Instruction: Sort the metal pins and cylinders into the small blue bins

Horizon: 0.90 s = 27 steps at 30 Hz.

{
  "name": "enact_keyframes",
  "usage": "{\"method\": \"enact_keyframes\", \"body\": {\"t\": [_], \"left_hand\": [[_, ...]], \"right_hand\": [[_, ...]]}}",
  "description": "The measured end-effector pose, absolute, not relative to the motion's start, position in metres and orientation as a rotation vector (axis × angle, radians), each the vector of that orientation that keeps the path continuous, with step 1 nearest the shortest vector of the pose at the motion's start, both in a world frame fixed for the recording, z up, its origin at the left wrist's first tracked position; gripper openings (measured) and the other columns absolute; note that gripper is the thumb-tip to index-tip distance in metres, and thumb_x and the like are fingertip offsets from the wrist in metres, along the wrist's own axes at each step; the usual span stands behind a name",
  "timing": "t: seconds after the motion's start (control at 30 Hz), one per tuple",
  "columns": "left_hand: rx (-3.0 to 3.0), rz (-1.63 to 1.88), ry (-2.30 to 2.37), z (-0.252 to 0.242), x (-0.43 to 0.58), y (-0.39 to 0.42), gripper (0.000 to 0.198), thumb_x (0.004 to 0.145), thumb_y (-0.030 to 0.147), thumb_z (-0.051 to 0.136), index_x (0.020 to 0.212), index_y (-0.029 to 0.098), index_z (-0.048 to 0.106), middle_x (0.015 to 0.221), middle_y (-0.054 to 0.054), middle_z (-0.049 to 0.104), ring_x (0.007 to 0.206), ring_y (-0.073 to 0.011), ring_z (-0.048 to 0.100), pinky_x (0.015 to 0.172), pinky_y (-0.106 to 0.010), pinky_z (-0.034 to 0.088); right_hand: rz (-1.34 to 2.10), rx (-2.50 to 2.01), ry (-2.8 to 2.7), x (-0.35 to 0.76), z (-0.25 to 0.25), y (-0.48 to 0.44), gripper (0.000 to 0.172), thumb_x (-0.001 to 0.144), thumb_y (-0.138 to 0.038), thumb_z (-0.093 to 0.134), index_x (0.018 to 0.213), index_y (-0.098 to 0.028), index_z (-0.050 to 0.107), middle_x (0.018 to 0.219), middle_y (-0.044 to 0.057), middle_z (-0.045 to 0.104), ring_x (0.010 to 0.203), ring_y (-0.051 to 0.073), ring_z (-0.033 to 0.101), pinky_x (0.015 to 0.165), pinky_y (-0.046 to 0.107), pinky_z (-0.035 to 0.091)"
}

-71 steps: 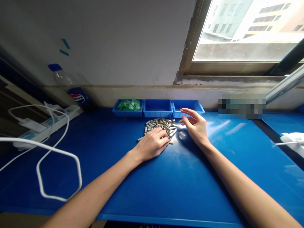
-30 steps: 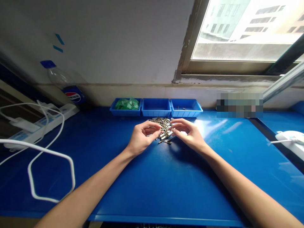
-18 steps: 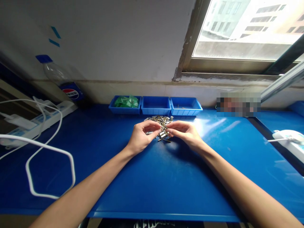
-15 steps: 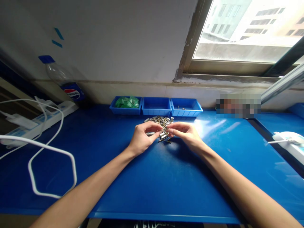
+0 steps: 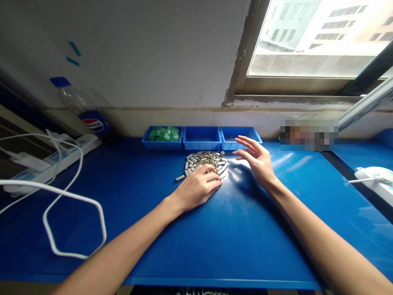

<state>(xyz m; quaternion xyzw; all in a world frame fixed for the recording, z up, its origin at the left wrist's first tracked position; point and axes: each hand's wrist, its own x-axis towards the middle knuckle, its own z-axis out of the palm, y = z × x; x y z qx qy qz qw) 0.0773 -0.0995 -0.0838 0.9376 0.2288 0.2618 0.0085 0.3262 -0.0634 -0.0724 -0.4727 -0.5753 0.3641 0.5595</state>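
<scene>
A pile of small metal parts [image 5: 204, 161], grey sleeves and brass pins, lies on the blue table [image 5: 215, 229] in front of three blue bins. My left hand [image 5: 198, 186] rests palm down on the near edge of the pile, fingers curled onto the parts; whether it grips one is hidden. My right hand [image 5: 256, 159] hovers just right of the pile with fingers spread and nothing in them, close to the right bin [image 5: 241, 137], which holds a few small pins. The middle bin [image 5: 202, 139] looks bare. The left bin [image 5: 162, 137] holds green pieces.
A clear bottle [image 5: 81, 108] with a blue cap leans against the wall at the left. A white power strip [image 5: 46, 162] and looping white cable [image 5: 73, 196] lie on the left side. A white device [image 5: 376, 178] sits at the right edge. A window is above right.
Both hands had been pinched together over the pile. Now they are apart: my left hand has dropped flat onto the pile and my right hand has opened and moved right toward the right bin.
</scene>
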Motion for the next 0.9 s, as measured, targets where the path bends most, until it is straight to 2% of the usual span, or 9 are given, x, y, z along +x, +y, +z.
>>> {"method": "enact_keyframes", "body": {"t": [0.1, 0.27, 0.6, 0.7, 0.8, 0.9], "left_hand": [[2.953, 0.793, 0.743, -0.085, 0.077, -0.097, 0.019, 0.103, 0.016, 0.055, 0.101, 0.016, 0.074, 0.108, -0.010, 0.075, 0.118, -0.0270, 0.059, 0.096, -0.041, 0.054], [3.048, 0.734, 0.728, -0.086, 0.078, -0.095, 0.018, 0.103, 0.013, 0.052, 0.104, 0.013, 0.071, 0.106, -0.011, 0.074, 0.116, -0.0279, 0.058, 0.093, -0.040, 0.054], [2.967, 0.878, 0.712, -0.087, 0.079, -0.094, 0.030, 0.103, 0.010, 0.049, 0.126, 0.011, 0.069, 0.106, -0.013, 0.071, 0.109, -0.0251, 0.058, 0.096, -0.041, 0.055], [2.724, 1.120, 0.783, -0.084, 0.078, -0.094, 0.024, 0.102, 0.013, 0.057, 0.118, 0.014, 0.073, 0.104, -0.012, 0.071, 0.105, -0.0227, 0.061, 0.094, -0.038, 0.056], [2.373, 1.383, 0.893, -0.079, 0.077, -0.093, 0.014, 0.098, 0.019, 0.067, 0.106, 0.017, 0.078, 0.099, -0.009, 0.074, 0.098, -0.0205, 0.066, 0.091, -0.036, 0.056], [1.978, 1.451, 1.007, -0.075, 0.075, -0.092, 0.011, 0.091, 0.027, 0.077, 0.096, 0.018, 0.081, 0.096, -0.008, 0.079, 0.092, -0.0200, 0.072, 0.086, -0.033, 0.058]], "right_hand": [[0.861, -1.107, -1.363, 0.327, -0.071, -0.065, 0.042, 0.086, -0.037, 0.076, 0.126, -0.026, 0.070, 0.132, 0.010, 0.073, 0.085, 0.023, 0.076, 0.070, 0.038, 0.063], [0.884, -1.086, -1.355, 0.326, -0.070, -0.067, 0.037, 0.085, -0.037, 0.077, 0.119, -0.025, 0.072, 0.124, 0.010, 0.075, 0.080, 0.021, 0.074, 0.069, 0.037, 0.061], [0.928, -1.087, -1.383, 0.322, -0.070, -0.071, 0.035, 0.086, -0.037, 0.077, 0.117, -0.023, 0.072, 0.122, 0.010, 0.076, 0.077, 0.019, 0.074, 0.069, 0.036, 0.061], [0.938, -1.088, -1.411, 0.320, -0.071, -0.072, 0.034, 0.086, -0.036, 0.076, 0.117, -0.023, 0.072, 0.119, 0.010, 0.076, 0.075, 0.018, 0.073, 0.070, 0.035, 0.060], [0.956, -1.111, -1.455, 0.316, -0.069, -0.076, 0.032, 0.087, -0.036, 0.075, 0.115, -0.022, 0.071, 0.108, 0.008, 0.079, 0.074, 0.018, 0.073, 0.074, 0.036, 0.061], [1.001, -1.124, -1.532, 0.311, -0.067, -0.081, 0.032, 0.088, -0.038, 0.073, 0.115, -0.021, 0.071, 0.098, 0.007, 0.079, 0.081, 0.021, 0.075, 0.078, 0.037, 0.062]]}}
